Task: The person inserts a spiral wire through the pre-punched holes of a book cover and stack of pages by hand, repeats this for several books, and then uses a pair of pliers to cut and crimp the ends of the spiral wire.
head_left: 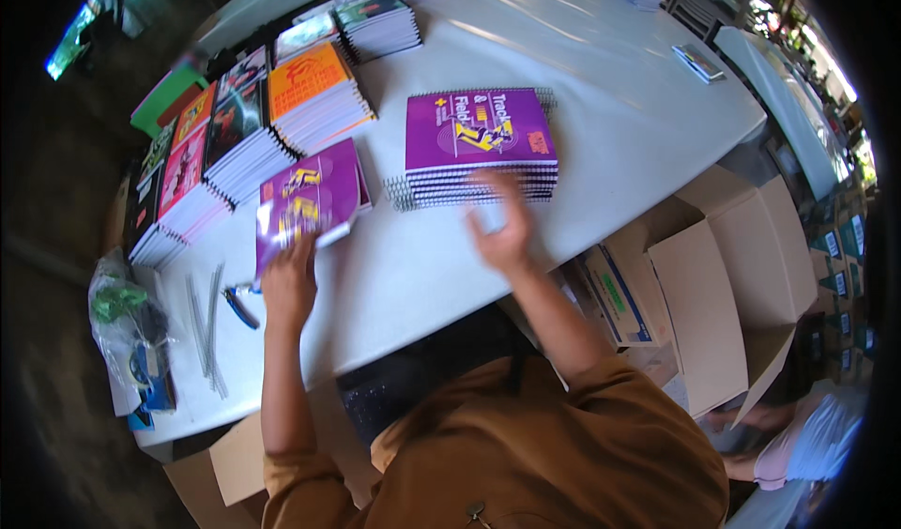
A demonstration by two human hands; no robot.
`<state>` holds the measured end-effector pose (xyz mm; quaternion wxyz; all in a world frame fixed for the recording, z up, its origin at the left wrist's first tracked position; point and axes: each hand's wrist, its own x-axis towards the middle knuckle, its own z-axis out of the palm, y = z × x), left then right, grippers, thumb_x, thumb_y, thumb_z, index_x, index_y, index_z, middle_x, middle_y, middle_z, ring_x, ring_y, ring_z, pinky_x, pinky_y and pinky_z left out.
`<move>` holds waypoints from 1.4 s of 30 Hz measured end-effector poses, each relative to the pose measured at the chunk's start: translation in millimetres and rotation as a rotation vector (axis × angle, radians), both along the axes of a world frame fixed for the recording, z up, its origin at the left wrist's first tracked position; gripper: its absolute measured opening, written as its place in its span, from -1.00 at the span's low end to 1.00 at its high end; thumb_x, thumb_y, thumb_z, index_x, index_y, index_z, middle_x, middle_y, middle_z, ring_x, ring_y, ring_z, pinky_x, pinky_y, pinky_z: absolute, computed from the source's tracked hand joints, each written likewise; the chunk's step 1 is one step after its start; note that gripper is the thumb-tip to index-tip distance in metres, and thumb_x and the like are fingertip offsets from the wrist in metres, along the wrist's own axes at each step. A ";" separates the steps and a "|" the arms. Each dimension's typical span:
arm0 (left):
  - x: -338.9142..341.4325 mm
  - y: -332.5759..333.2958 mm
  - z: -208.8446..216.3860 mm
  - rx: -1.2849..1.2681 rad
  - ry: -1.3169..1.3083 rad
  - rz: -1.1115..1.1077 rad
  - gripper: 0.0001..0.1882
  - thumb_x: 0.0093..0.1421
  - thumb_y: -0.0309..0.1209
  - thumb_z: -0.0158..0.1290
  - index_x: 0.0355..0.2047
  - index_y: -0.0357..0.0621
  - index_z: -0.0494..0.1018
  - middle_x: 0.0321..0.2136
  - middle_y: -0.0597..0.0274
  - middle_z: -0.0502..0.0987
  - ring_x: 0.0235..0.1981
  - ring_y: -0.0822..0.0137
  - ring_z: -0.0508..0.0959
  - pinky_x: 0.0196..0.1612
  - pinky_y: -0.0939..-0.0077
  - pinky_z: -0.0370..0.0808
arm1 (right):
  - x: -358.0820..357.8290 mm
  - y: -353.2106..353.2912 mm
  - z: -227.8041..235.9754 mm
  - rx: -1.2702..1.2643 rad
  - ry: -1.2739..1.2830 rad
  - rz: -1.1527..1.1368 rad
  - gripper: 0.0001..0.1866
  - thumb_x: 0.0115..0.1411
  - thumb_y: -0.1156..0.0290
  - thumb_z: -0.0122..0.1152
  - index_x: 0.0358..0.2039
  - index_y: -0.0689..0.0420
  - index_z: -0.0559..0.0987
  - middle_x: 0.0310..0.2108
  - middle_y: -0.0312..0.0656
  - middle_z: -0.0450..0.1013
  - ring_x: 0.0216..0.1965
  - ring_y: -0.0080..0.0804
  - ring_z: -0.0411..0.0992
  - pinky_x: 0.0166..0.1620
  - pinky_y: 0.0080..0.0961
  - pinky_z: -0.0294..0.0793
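Note:
My left hand (288,288) is closed on the near edge of a purple-covered booklet (314,191), which lies a little askew on the table. White pages show along the booklet's side. My right hand (505,233), smeared somewhat by motion, has its fingers apart and holds nothing. It is in front of a stack of purple spiral-bound books (481,135); whether a fingertip touches the stack I cannot tell. Blue-handled pliers (240,308) lie just left of my left hand. Beside them are thin, clear binding coils (204,327).
Stacks of orange-covered books (314,83), pink-covered books (183,170) and dark-covered books (235,121) line the white table's left side. A clear plastic bag (122,304) sits at the left edge. Open cardboard boxes (704,285) stand below the right edge, near another person's arm (751,468).

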<state>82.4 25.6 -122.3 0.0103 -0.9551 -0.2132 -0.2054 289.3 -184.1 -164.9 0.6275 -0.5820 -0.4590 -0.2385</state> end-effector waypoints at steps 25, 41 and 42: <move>-224.6 224.9 -47.4 -0.074 -0.348 0.548 -0.64 0.21 -0.15 -0.04 -0.27 -0.23 0.49 -0.48 0.08 0.50 -0.62 0.17 0.42 -0.49 0.32 0.36 | -69.2 -13.0 54.8 -0.296 0.424 0.989 -0.69 0.05 0.65 0.12 -0.15 0.16 0.53 -0.16 -0.21 0.49 -0.12 -0.39 0.43 0.00 -0.53 0.33; -91.1 -13.3 70.3 -0.965 -0.297 0.006 -0.66 0.27 -0.19 -0.12 -0.52 -0.20 0.35 -0.65 0.40 0.23 -0.57 0.56 0.18 -0.48 0.62 0.17 | -69.2 1.1 36.6 -0.354 0.632 0.774 -0.72 0.08 0.58 0.20 -0.15 0.21 0.56 -0.25 -0.27 0.52 -0.28 -0.65 0.40 -0.16 -0.68 0.40; -95.0 -11.0 63.6 -0.928 -0.304 -0.011 -0.63 0.30 -0.16 -0.15 -0.50 -0.20 0.34 -0.70 0.51 0.09 -0.65 0.63 0.04 -0.57 0.66 0.00 | -71.5 2.8 38.2 -0.363 0.624 0.775 -0.72 0.07 0.58 0.20 -0.15 0.21 0.56 -0.25 -0.26 0.52 -0.28 -0.65 0.40 -0.17 -0.68 0.40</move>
